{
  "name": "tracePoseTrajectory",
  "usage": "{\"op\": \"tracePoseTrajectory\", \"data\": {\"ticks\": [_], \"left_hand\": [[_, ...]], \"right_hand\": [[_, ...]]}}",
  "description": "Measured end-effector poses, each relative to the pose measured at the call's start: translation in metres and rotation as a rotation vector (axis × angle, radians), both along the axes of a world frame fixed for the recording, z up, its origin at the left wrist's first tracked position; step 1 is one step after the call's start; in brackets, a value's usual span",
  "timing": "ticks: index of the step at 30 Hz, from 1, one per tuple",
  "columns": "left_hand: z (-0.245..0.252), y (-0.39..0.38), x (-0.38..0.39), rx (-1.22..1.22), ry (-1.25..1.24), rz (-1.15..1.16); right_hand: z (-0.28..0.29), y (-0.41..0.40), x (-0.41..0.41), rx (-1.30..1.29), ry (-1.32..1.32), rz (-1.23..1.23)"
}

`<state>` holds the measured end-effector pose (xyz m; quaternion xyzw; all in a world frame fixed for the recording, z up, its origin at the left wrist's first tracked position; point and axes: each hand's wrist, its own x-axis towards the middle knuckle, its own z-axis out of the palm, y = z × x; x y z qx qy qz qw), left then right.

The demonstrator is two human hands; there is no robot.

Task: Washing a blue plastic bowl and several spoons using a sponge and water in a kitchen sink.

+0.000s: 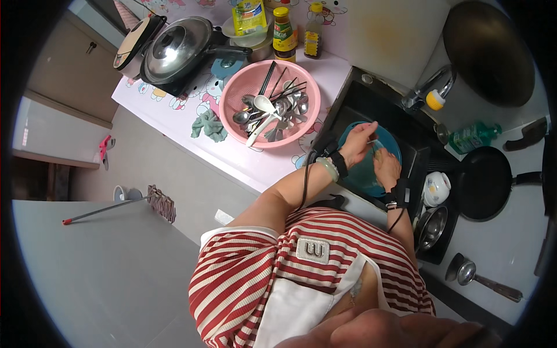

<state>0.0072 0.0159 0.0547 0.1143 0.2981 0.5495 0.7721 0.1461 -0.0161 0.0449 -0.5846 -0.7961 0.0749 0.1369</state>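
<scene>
Over a blue plastic basin in the dark sink, my two hands work close together. My left hand pinches one end of a thin, pale utensil, too small and covered to name exactly. My right hand is closed around its lower part, with something greenish, perhaps a scrubber, partly hidden under the fingers. Water seems to fill the basin below. On the counter left of the sink, a pink plastic colander holds chopsticks, metal spoons and a white spoon.
A faucet reaches over the sink's far side. Bowls, a black frying pan and a green soap bottle stand right. A green cloth, a lidded pan and sauce bottles occupy the left counter.
</scene>
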Motion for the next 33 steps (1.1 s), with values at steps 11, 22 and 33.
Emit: {"op": "tracePoseTrajectory", "data": {"ticks": [11, 22, 33], "left_hand": [[-0.022, 0.007, 0.005, 0.112, -0.222, -0.043], [-0.019, 0.010, -0.013, 0.106, 0.185, -0.017], [0.008, -0.015, 0.003, 0.326, 0.235, -0.231]], "right_hand": [[0.024, 0.004, -0.010, -0.203, 0.193, 0.057], [0.022, 0.002, 0.008, -0.077, 0.408, -0.280], [0.053, 0.020, -0.033, 0.370, 0.503, 0.024]]}}
